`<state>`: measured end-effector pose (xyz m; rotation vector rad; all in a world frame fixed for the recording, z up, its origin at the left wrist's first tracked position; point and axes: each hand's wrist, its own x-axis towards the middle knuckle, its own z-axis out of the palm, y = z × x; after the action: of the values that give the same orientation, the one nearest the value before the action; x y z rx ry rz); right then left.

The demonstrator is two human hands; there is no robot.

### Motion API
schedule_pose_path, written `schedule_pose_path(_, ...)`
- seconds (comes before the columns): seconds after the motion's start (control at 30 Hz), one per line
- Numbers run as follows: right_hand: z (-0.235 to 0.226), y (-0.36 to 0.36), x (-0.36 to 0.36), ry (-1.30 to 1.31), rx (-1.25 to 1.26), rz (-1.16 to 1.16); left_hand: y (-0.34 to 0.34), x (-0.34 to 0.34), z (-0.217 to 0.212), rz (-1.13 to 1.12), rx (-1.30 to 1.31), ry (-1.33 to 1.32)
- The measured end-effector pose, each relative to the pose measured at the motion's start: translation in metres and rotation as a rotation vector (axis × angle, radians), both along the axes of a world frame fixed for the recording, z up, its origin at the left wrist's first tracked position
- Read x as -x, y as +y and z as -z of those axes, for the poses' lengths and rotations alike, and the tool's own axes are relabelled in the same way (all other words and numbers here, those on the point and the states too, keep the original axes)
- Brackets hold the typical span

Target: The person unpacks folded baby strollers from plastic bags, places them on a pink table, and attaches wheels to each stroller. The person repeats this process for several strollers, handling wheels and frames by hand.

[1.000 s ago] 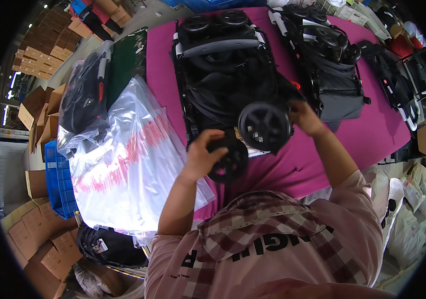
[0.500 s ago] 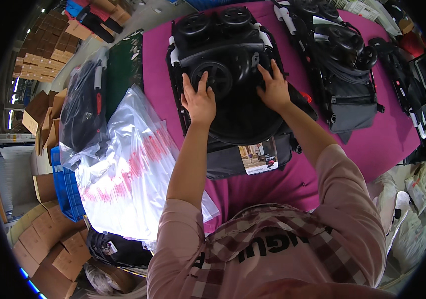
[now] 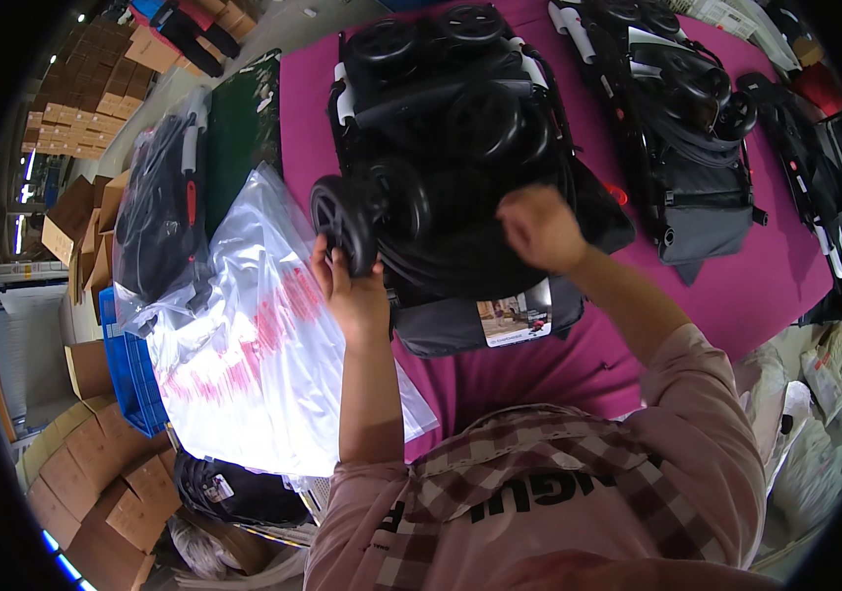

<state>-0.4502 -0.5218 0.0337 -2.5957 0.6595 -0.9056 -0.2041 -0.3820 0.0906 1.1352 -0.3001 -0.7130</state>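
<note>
A folded black stroller (image 3: 431,89) lies on the magenta-covered table with its wheels up. My left hand (image 3: 350,295) is closed on the lower edge of a black stroller wheel (image 3: 342,222), which stands tilted at the stroller's near left side, paired with a second wheel. Over the stroller's right part hovers my right hand (image 3: 544,231), its fingers curled and smeared by motion; whether it holds anything is unclear. Below both hands, a picture card (image 3: 517,315) rests on the stroller's dark fabric. Another wheel pair (image 3: 485,118) sits mid-stroller.
Clear plastic bags with red print (image 3: 254,325) lie left of the stroller, beside a bagged folded stroller (image 3: 160,207). More folded strollers (image 3: 697,148) lie to the right. A blue crate (image 3: 130,364) and cardboard boxes (image 3: 96,473) stand at the left. A person (image 3: 185,34) is far left.
My left hand has moved down and left, from resting on the stroller to gripping a wheel. That wheel pair has swung toward the near left. My right hand has lifted off and its fingers have curled.
</note>
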Motion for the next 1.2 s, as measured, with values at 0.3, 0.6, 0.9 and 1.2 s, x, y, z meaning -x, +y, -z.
schedule_pose_path(0.3, 0.011, -0.044, -0.136, 0.504, -0.319, 0.216, 0.023, -0.017, -0.064, 0.093, 0.5, 0.179)
schedule_pose_path(0.6, 0.009, -0.071, -0.148, 0.789, -0.479, 0.327, 0.045, -0.027, -0.072, -0.084, 0.362, -0.001)
schedule_pose_path(0.9, -0.017, -0.01, -0.165, 0.515, -0.455, 0.045, 0.047, -0.032, -0.077, -0.091, 0.361, -0.088)
schedule_pose_path(1.2, 0.076, 0.04, -0.159, 0.394, 0.119, 0.199, -0.033, 0.0, -0.063, 0.193, 0.169, -0.086)
